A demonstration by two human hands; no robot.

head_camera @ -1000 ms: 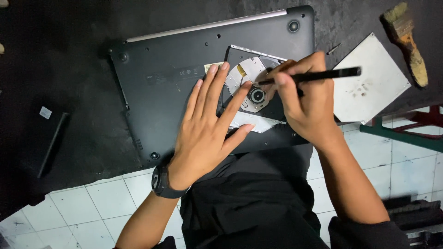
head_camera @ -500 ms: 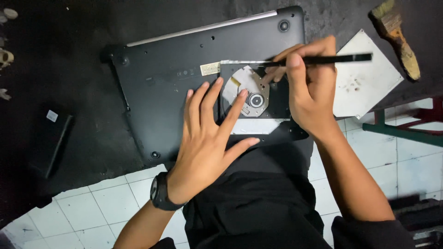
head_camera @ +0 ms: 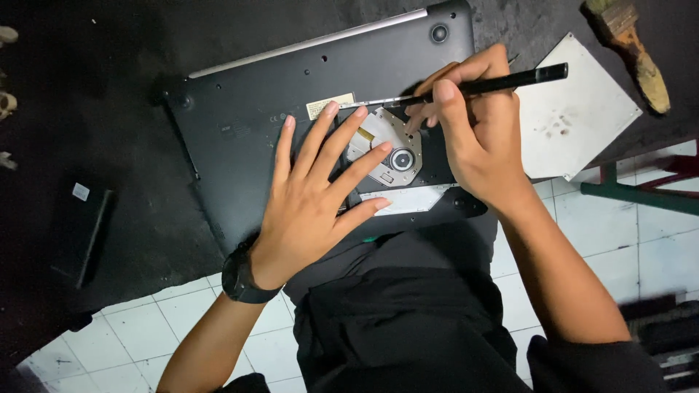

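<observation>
The person's left hand (head_camera: pixel 309 211) and right hand (head_camera: pixel 477 138) are bare, both forearms uncovered, with a round-faced black wristwatch on a black strap (head_camera: pixel 244 280) around the left wrist and loose black fabric clothing (head_camera: pixel 408 327) covering the lap below.

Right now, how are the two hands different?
The left hand lies flat with fingers spread on the upturned laptop; the right hand is curled, gripping a black screwdriver. The left wears a black wristwatch; the right wrist is bare. Both are over the optical drive.
</observation>
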